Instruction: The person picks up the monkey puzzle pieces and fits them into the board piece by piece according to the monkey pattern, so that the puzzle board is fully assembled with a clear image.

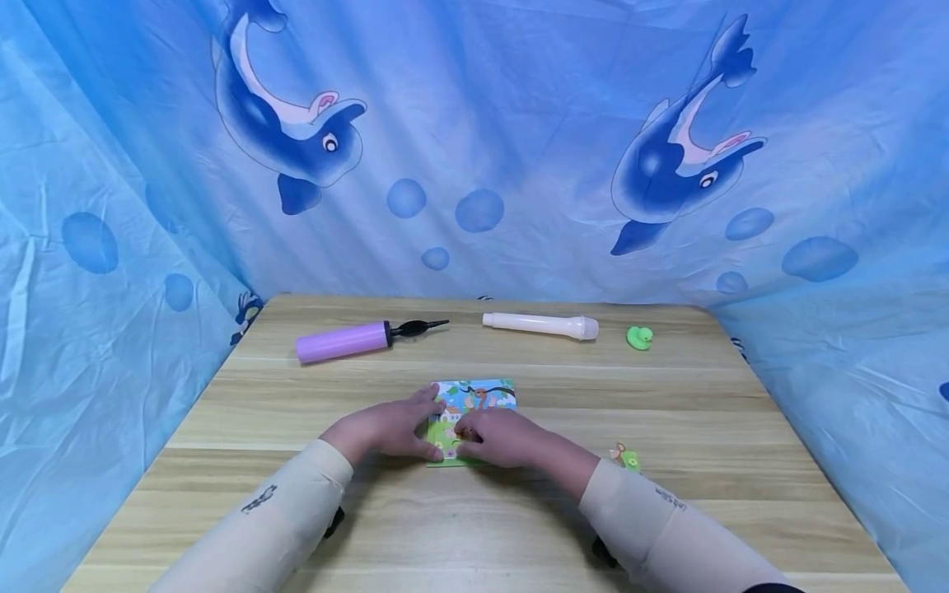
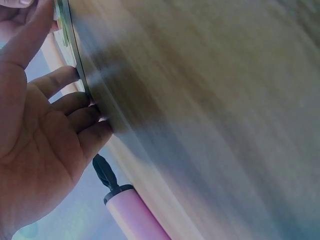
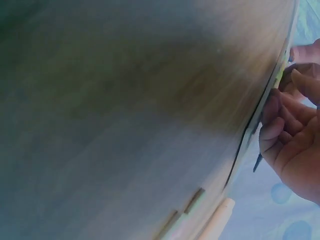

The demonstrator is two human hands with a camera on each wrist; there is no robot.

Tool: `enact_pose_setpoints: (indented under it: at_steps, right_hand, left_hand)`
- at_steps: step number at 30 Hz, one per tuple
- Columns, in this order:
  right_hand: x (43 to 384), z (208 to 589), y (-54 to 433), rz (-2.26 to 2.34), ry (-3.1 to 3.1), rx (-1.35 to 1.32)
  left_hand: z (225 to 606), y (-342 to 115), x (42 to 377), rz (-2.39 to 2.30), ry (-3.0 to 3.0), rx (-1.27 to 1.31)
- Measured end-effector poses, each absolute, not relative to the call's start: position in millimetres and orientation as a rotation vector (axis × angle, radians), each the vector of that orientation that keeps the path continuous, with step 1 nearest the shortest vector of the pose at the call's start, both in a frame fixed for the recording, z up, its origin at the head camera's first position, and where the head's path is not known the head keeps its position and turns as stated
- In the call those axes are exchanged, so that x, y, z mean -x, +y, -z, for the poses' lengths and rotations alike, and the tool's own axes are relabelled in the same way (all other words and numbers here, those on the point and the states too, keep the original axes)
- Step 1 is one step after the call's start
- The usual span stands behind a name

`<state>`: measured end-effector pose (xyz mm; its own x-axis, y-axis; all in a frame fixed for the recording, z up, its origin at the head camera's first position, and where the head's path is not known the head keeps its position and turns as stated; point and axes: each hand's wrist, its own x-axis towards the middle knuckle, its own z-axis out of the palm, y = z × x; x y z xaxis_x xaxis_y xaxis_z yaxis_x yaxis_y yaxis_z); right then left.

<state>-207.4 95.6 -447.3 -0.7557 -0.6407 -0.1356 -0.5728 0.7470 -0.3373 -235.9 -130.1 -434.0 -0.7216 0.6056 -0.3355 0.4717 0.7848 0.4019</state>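
A small picture puzzle (image 1: 498, 395) lies at the middle of the table, printed with blue sky, a branch and green ground. My left hand (image 1: 404, 424) spreads along its left side, fingertips at the edge and thumb near the lower left corner. In the left wrist view those fingers (image 2: 80, 107) are only slightly bent. Over the puzzle's lower half, my right hand (image 1: 500, 436) has its fingers curled down, index finger and thumb a little apart on the surface. I cannot tell whether a piece is between them. Loose puzzle pieces (image 1: 626, 458) lie to the right.
Behind the puzzle lie a purple hand pump (image 1: 344, 342) with a black nozzle, a pale pink microphone-shaped stick (image 1: 539, 324) and a green toy duck (image 1: 639, 338). A blue curtain (image 1: 474, 148) with dolphins hangs behind and beside the wooden table (image 1: 237, 461).
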Motion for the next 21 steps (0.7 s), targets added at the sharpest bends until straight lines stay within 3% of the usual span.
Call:
enact_pose_setpoints:
  at_steps: [21]
  right_hand:
    - [190, 442, 95, -0.103, 2.714, 1.042]
  left_hand:
    - [438, -123, 234, -0.318, 2.580, -0.823]
